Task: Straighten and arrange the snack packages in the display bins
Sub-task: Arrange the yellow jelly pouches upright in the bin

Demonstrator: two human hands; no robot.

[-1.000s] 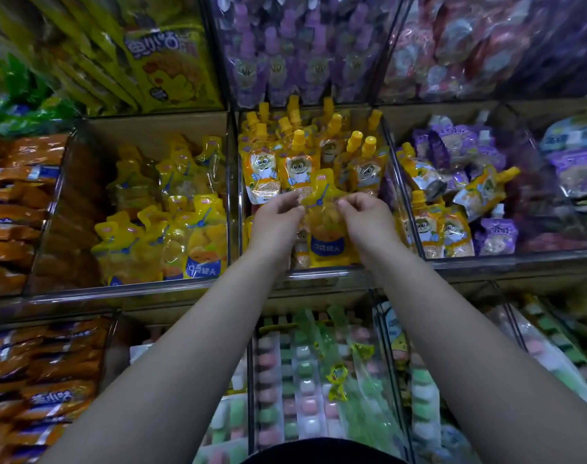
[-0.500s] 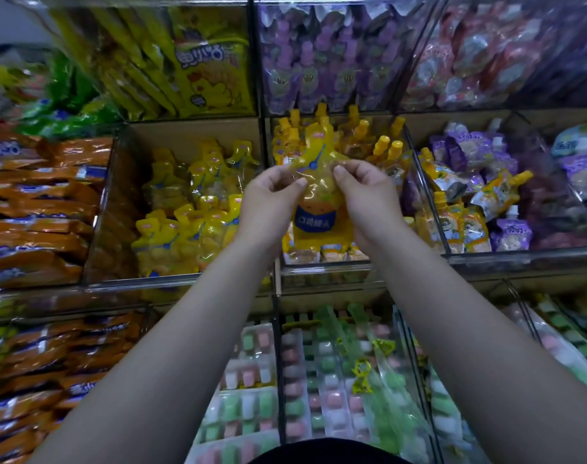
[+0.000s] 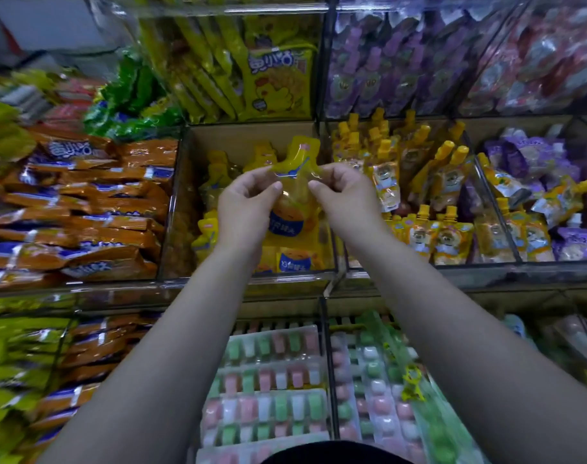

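Observation:
A yellow see-through snack pouch [image 3: 295,195] with a blue label hangs upright between my hands. My left hand [image 3: 243,209] pinches its left upper edge and my right hand [image 3: 347,199] pinches its right upper edge. The pouch is above the clear bin [image 3: 251,279] that holds more of the same yellow pouches [image 3: 211,182]. The neighbouring bin on the right is packed with yellow spouted pouches [image 3: 419,182], most of them standing.
Orange packets [image 3: 84,209] fill the bin to the left. Purple and yellow spouted pouches [image 3: 533,195] lie mixed at the far right. Candy trays [image 3: 268,390] sit in the lower bins. Upper bins hold yellow chick bags [image 3: 275,82] and purple pouches [image 3: 385,68].
Both hands lifted the yellow pouch out of the spouted-pouch bin and carried it left, over the bin of matching yellow pouches. My view has swung left as well.

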